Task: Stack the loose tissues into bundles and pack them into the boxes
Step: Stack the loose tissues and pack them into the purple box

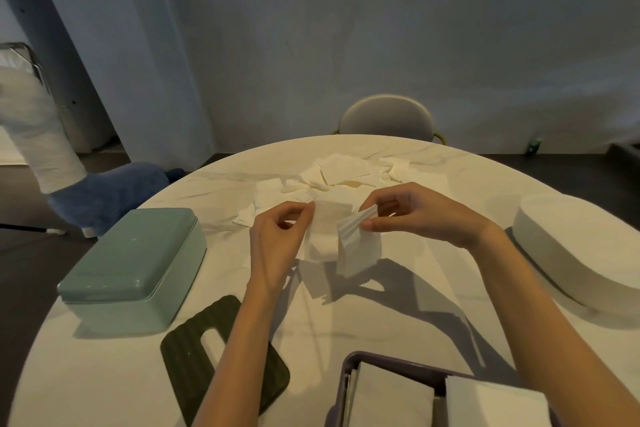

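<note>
My right hand (412, 210) pinches a tissue bundle (356, 243); my left hand (277, 232) pinches one tissue (320, 236). Loose tissues (332, 173) lie beyond, a green box (138, 263) left, a white box (581, 246) right.

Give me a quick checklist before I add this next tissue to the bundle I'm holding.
1. Bundle held: ok, right hand pinches its top edge.
2. Next tissue in hand: ok, left hand pinches it beside the bundle.
3. Bundle edges squared: not ok, the sheets fan apart at the top.
4. Loose tissues left to stack: ok, a pile lies behind the hands.
5. Box ready to fill: ok, purple box is open, stacks already inside.
6. Green box open: not ok, lid is on.
</note>
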`<move>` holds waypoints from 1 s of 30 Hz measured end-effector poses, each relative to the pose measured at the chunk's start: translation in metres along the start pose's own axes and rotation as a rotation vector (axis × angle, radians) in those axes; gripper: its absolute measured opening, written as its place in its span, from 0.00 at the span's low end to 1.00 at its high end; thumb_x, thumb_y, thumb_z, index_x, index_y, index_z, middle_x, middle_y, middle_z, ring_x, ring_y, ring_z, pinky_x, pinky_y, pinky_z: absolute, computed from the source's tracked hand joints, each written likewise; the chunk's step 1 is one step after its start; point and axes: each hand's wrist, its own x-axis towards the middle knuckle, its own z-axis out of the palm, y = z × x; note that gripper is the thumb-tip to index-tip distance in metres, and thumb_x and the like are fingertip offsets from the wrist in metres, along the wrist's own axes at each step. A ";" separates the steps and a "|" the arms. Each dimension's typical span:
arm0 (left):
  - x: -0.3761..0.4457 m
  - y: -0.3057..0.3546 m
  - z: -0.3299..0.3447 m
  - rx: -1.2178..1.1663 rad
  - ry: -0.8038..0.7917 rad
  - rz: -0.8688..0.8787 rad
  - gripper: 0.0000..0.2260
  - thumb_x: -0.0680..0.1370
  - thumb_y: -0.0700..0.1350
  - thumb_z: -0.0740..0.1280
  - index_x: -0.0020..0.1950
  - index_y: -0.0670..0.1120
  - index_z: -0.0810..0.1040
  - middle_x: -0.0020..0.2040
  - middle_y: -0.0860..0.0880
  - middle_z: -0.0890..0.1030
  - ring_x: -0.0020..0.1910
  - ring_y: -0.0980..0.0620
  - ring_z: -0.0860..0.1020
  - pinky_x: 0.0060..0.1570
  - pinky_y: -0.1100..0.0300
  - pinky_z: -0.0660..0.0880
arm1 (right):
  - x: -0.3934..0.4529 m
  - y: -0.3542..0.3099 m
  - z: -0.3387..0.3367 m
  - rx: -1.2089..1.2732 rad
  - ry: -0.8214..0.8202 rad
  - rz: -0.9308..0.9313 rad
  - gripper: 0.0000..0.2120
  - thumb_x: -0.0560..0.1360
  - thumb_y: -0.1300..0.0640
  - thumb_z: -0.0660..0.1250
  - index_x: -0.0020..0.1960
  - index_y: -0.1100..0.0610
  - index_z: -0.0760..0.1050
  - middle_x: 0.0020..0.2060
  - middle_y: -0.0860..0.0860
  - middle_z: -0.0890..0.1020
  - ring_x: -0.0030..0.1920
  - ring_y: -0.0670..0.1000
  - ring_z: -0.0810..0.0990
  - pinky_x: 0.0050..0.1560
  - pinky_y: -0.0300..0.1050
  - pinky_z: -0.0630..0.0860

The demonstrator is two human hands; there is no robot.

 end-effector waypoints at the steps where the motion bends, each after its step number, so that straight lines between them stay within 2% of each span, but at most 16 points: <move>1: 0.000 -0.001 0.000 0.019 0.005 0.003 0.05 0.79 0.50 0.73 0.52 0.52 0.86 0.48 0.59 0.85 0.48 0.64 0.81 0.46 0.71 0.78 | 0.000 0.001 0.000 -0.027 0.008 0.004 0.10 0.73 0.45 0.73 0.53 0.44 0.83 0.49 0.38 0.84 0.53 0.42 0.82 0.56 0.37 0.81; 5: 0.001 -0.001 0.001 0.072 -0.004 0.055 0.05 0.78 0.51 0.73 0.53 0.54 0.85 0.49 0.57 0.85 0.48 0.60 0.82 0.49 0.70 0.79 | 0.004 0.001 0.000 0.010 0.044 0.019 0.16 0.67 0.40 0.74 0.53 0.44 0.85 0.53 0.37 0.83 0.57 0.43 0.80 0.56 0.38 0.81; 8: 0.001 0.004 0.001 -0.074 -0.046 -0.046 0.09 0.78 0.51 0.73 0.57 0.51 0.85 0.52 0.55 0.86 0.52 0.53 0.83 0.54 0.61 0.82 | 0.006 0.000 0.002 0.148 0.067 0.048 0.16 0.68 0.41 0.76 0.54 0.44 0.85 0.59 0.34 0.81 0.60 0.40 0.78 0.53 0.33 0.77; 11: -0.001 0.011 0.004 -0.155 -0.107 -0.119 0.09 0.79 0.51 0.73 0.57 0.51 0.85 0.51 0.56 0.86 0.52 0.53 0.84 0.49 0.58 0.84 | 0.010 -0.002 0.008 0.211 0.067 0.094 0.19 0.68 0.40 0.75 0.57 0.44 0.85 0.62 0.35 0.80 0.61 0.42 0.78 0.52 0.32 0.74; 14: -0.002 0.018 0.006 -0.216 -0.178 -0.155 0.09 0.79 0.49 0.72 0.57 0.49 0.84 0.51 0.55 0.86 0.51 0.53 0.84 0.46 0.61 0.83 | 0.015 -0.001 0.017 0.214 0.125 0.144 0.21 0.66 0.38 0.75 0.56 0.44 0.85 0.59 0.38 0.82 0.59 0.46 0.80 0.52 0.34 0.75; 16: -0.003 0.021 0.006 -0.253 -0.221 -0.179 0.11 0.79 0.49 0.71 0.59 0.47 0.83 0.53 0.51 0.86 0.52 0.50 0.84 0.48 0.58 0.83 | 0.017 0.000 0.021 0.227 0.188 0.167 0.18 0.68 0.39 0.75 0.54 0.46 0.85 0.53 0.42 0.84 0.56 0.49 0.81 0.51 0.36 0.77; 19: -0.005 0.026 0.006 -0.304 -0.269 -0.230 0.13 0.81 0.52 0.68 0.60 0.46 0.82 0.53 0.50 0.86 0.53 0.48 0.84 0.47 0.59 0.82 | 0.019 0.001 0.026 0.300 0.252 0.156 0.14 0.71 0.42 0.75 0.55 0.46 0.84 0.50 0.41 0.84 0.54 0.50 0.80 0.47 0.36 0.76; 21: -0.005 0.027 0.007 -0.344 -0.326 -0.293 0.20 0.81 0.60 0.63 0.65 0.48 0.80 0.57 0.51 0.85 0.58 0.48 0.83 0.55 0.54 0.82 | 0.021 0.001 0.027 0.346 0.268 0.159 0.16 0.71 0.41 0.76 0.56 0.45 0.83 0.51 0.41 0.84 0.55 0.50 0.80 0.50 0.37 0.76; 23: -0.008 0.027 0.009 -0.543 -0.453 -0.397 0.28 0.81 0.66 0.55 0.72 0.50 0.76 0.64 0.47 0.83 0.64 0.44 0.81 0.65 0.44 0.77 | 0.022 -0.002 0.029 0.366 0.272 0.160 0.16 0.71 0.41 0.76 0.56 0.45 0.83 0.52 0.42 0.83 0.55 0.49 0.80 0.50 0.37 0.75; 25: -0.011 0.032 0.012 -0.757 -0.563 -0.491 0.30 0.81 0.68 0.50 0.74 0.52 0.72 0.67 0.42 0.81 0.66 0.40 0.80 0.69 0.38 0.73 | 0.022 -0.004 0.031 0.363 0.260 0.154 0.15 0.72 0.43 0.76 0.56 0.47 0.83 0.51 0.42 0.84 0.53 0.48 0.81 0.45 0.34 0.75; 28: -0.015 0.040 0.023 -0.801 -0.594 -0.550 0.31 0.74 0.70 0.53 0.68 0.53 0.75 0.60 0.41 0.84 0.59 0.38 0.83 0.66 0.36 0.75 | 0.021 -0.007 0.034 0.355 0.249 0.135 0.14 0.72 0.44 0.77 0.53 0.48 0.82 0.45 0.42 0.84 0.46 0.48 0.84 0.40 0.34 0.79; 30: -0.015 0.038 0.032 -0.801 -0.559 -0.574 0.34 0.72 0.71 0.54 0.68 0.52 0.75 0.57 0.42 0.85 0.54 0.39 0.84 0.57 0.40 0.81 | 0.021 -0.007 0.036 0.245 0.290 0.124 0.13 0.72 0.45 0.77 0.52 0.48 0.82 0.44 0.42 0.83 0.43 0.49 0.84 0.38 0.34 0.79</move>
